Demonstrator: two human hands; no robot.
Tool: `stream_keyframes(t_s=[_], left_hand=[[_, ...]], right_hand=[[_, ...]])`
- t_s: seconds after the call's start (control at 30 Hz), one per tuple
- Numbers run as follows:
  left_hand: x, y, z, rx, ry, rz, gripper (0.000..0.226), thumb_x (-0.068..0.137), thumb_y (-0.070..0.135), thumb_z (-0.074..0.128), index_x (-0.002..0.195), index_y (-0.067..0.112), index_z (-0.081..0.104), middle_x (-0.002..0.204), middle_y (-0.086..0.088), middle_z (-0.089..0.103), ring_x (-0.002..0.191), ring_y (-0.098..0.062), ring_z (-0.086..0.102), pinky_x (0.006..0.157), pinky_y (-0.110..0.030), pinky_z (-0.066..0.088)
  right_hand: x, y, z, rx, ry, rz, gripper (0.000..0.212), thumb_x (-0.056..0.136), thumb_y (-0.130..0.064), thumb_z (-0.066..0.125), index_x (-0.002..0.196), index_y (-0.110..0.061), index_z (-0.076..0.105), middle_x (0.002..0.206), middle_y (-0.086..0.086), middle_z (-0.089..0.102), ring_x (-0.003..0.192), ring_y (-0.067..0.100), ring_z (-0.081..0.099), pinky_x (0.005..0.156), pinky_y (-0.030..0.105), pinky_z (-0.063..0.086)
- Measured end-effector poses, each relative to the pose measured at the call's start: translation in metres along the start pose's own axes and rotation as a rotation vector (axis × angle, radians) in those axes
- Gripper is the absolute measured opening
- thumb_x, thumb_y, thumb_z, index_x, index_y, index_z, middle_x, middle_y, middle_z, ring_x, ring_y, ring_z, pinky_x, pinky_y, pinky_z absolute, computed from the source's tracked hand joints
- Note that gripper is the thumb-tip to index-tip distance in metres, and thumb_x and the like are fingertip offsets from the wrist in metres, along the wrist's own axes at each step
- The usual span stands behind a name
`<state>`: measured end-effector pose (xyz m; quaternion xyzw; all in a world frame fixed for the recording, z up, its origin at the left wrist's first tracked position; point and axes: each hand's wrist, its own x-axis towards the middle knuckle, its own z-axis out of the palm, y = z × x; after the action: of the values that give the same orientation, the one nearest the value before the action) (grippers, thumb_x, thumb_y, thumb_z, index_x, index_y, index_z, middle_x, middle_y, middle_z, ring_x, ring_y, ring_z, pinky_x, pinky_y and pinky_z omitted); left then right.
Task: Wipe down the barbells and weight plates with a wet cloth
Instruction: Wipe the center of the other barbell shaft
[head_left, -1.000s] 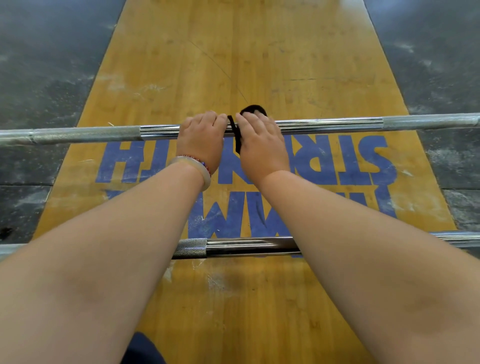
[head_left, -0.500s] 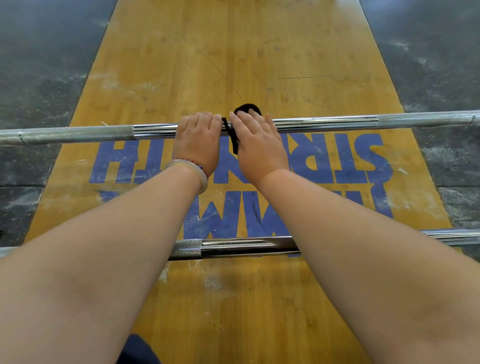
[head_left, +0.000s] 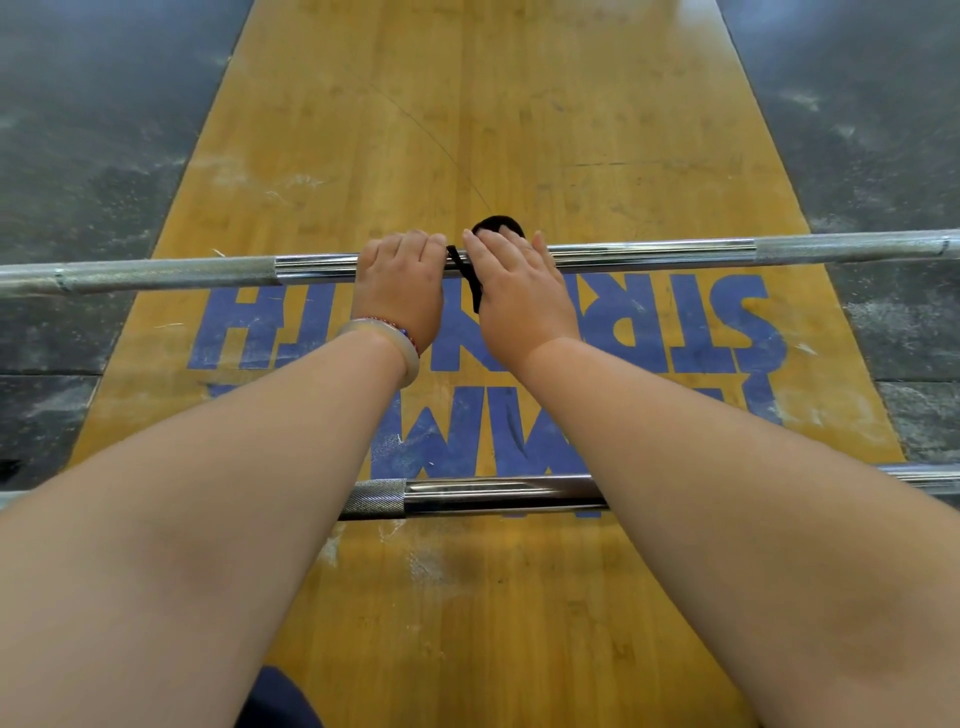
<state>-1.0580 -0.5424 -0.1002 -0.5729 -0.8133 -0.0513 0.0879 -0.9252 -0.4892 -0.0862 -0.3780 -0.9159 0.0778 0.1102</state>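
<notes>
Two steel barbells lie across a wooden platform. The far barbell (head_left: 675, 252) runs the full width of the head view. My left hand (head_left: 400, 291) grips its smooth middle, fingers curled over the bar. Just to the right, my right hand (head_left: 514, 291) presses a black cloth (head_left: 496, 226) onto the same bar, fingers wrapped over it. The cloth pokes out past my fingertips and hangs in a strip between the two hands. The near barbell (head_left: 467, 493) lies under my forearms, partly hidden by them. No weight plates are in view.
The wooden platform (head_left: 467, 104) carries blue lettering and chalk smears. Dark rubber flooring (head_left: 93, 130) flanks it on both sides. A dark blue piece of clothing (head_left: 275, 701) shows at the bottom edge.
Both hands stay together at the middle of the far bar, hardly shifting. The view has drifted slightly.
</notes>
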Motion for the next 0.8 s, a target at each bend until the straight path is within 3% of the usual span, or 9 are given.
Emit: stream_keyframes(t_s=[0.13,0.27,0.43,0.57,0.63,0.73,0.8], left_hand=[[0.002,-0.004,-0.003,0.039,-0.036,0.051,0.046,0.093,0.011,0.045,0.138,0.011,0.041,0.129,-0.008,0.051,0.12,-0.028,0.046,0.1,-0.034,0.024],[0.004,-0.014,-0.009,0.074,-0.088,0.132,0.055,0.098,0.017,0.044,0.149,0.011,0.025,0.137,-0.007,0.045,0.126,-0.026,0.04,0.105,-0.034,0.021],[-0.007,-0.015,-0.008,0.129,-0.104,0.132,0.06,0.1,0.022,0.041,0.151,0.009,0.014,0.144,-0.008,0.035,0.132,-0.026,0.032,0.108,-0.034,0.019],[-0.008,-0.009,-0.002,0.149,-0.108,0.059,0.06,0.098,0.02,0.04,0.15,0.01,0.012,0.148,-0.008,0.03,0.138,-0.025,0.024,0.112,-0.034,0.015],[-0.007,-0.009,-0.002,0.158,-0.105,0.057,0.059,0.096,0.017,0.04,0.149,0.011,0.014,0.147,-0.007,0.03,0.137,-0.025,0.025,0.112,-0.033,0.015],[-0.006,-0.011,-0.003,0.158,-0.091,0.067,0.054,0.094,0.012,0.039,0.145,0.011,0.022,0.141,-0.008,0.035,0.13,-0.026,0.032,0.109,-0.032,0.017],[-0.006,-0.01,-0.002,0.148,-0.08,0.055,0.051,0.093,0.009,0.038,0.143,0.01,0.026,0.139,-0.008,0.038,0.127,-0.026,0.035,0.107,-0.033,0.018]], right_hand=[[-0.007,-0.011,0.003,0.008,-0.004,0.005,0.065,0.097,-0.009,0.04,0.153,-0.02,0.008,0.159,-0.003,0.01,0.147,0.017,0.001,0.116,0.03,-0.008],[-0.007,-0.002,0.002,-0.044,-0.013,-0.058,0.066,0.096,-0.007,0.04,0.153,-0.017,0.008,0.16,-0.001,0.009,0.147,0.017,0.002,0.116,0.029,-0.005],[-0.015,0.013,0.0,0.048,0.082,0.298,0.064,0.097,-0.007,0.038,0.153,-0.016,0.009,0.159,-0.001,0.011,0.147,0.018,0.003,0.117,0.031,0.001],[-0.014,-0.015,0.007,0.028,-0.029,-0.089,0.067,0.095,-0.005,0.042,0.153,-0.015,0.008,0.16,0.0,0.007,0.147,0.019,0.0,0.117,0.03,-0.001],[-0.009,-0.012,0.01,-0.008,-0.028,-0.166,0.068,0.094,-0.004,0.043,0.153,-0.015,0.009,0.16,0.0,0.008,0.147,0.019,0.001,0.117,0.03,-0.002],[-0.014,0.006,0.008,0.052,0.106,0.068,0.065,0.092,-0.002,0.045,0.151,-0.013,0.019,0.158,0.002,0.018,0.146,0.021,0.01,0.117,0.031,0.006],[-0.017,0.013,0.006,0.089,0.106,0.259,0.064,0.095,-0.006,0.042,0.152,-0.016,0.014,0.159,-0.001,0.014,0.147,0.018,0.006,0.117,0.03,0.006]])
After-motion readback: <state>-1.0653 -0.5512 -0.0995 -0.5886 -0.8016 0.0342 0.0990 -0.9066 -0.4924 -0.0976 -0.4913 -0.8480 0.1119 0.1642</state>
